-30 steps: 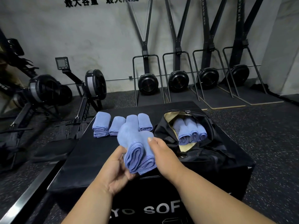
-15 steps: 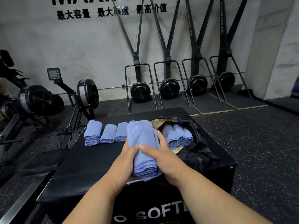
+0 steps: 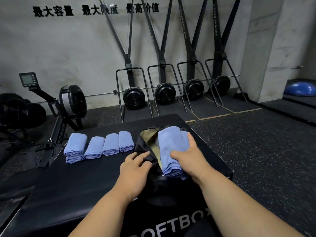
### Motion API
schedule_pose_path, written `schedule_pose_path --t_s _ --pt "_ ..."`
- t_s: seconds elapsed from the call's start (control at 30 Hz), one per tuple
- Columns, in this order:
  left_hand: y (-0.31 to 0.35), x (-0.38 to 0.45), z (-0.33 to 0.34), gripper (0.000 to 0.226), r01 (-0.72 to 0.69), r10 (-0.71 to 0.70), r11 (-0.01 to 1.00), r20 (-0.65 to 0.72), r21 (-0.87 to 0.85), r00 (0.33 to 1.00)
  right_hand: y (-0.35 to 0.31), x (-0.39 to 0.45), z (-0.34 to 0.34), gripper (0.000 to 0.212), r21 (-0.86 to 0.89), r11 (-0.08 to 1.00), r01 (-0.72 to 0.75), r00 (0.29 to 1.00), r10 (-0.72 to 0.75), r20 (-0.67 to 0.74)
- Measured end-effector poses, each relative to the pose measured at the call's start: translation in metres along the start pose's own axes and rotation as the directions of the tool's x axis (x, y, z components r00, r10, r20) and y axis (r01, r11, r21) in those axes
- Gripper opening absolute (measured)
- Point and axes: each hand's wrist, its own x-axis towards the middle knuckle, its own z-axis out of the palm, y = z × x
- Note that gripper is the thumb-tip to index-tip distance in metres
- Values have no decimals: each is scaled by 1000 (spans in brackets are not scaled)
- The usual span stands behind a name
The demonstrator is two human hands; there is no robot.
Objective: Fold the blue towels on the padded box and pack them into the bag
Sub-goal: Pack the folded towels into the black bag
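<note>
Folded blue towel (image 3: 171, 147), soft, light and likely to unfold unless clasped across its layers, gripped by right hand (image 3: 189, 157) over bag (image 3: 145, 151), whose rim left hand (image 3: 136, 165) touches, fingers extended.

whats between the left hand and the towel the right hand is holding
In the head view, the black bag's left edge and its tan lining. The left hand rests there; the right hand grips the towel.
</note>
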Motion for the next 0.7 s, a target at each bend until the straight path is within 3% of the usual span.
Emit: schedule_pose_path --t_s 0.13,0.27,0.33,0.47,0.53,0.6,0.7 --pt "0 27 15 46 12 -21 993 70 118 997 -1 22 3 80 -82 994 -66 997 69 36" --pt "8 55 20 59 48 -63 978 66 205 996 -2 42 9 60 -179 981 -74 994 87 64" --pt "9 65 19 53 88 -96 982 41 167 994 -3 52 15 60 -225 971 -79 992 98 74" --pt "-2 72 11 60 24 -26 999 -82 -30 996 -7 81 31 94 -289 953 -87 987 122 107" --pt "-4 70 7 59 3 -14 993 -92 -122 996 -16 87 44 99 -385 917 -106 971 178 157" --pt "-9 70 4 59 9 -25 982 -82 -190 996 -22 95 58 92 -499 863 -81 958 205 200" --pt "-14 73 1 56 -3 -18 973 -90 -231 996 -36 99 78 61 -623 779 70 958 123 260"
